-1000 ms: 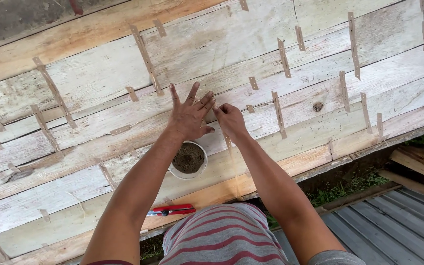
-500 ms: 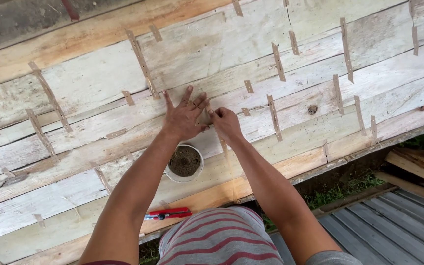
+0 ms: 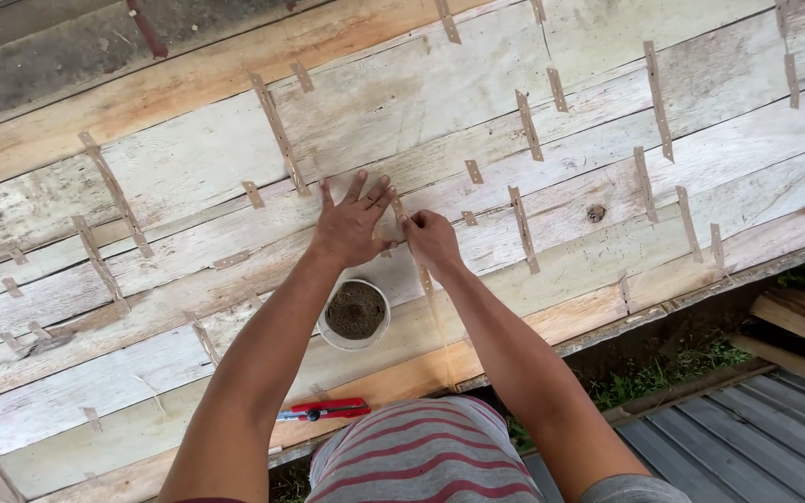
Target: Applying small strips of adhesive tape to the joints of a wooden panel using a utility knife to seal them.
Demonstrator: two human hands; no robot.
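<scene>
The strip of tape (image 3: 402,212) sits across a seam in the whitewashed plank surface (image 3: 188,186), just between your two hands and a little above the small white cup (image 3: 356,315) of dark gritty filler. Your right hand (image 3: 432,237) pinches it at the top end with thumb and forefinger, the other fingers curled in; your left hand (image 3: 354,224) lies flat and spread on the boards, fingertips touching the same spot, holding nothing. I judge you are pressing a fresh strip down over the joint — though whether it is fully stuck I cannot tell from here. The next move calls for a firm rub along its length, keeping it straight like the many strips (image 3: 524,126) already fixed. The red utility knife (image 3: 326,410) waits near the plank edge by your striped shirt (image 3: 421,456). Against the earlier frames both hands sit in nearly the same place — only the view has drifted slightly.
</scene>
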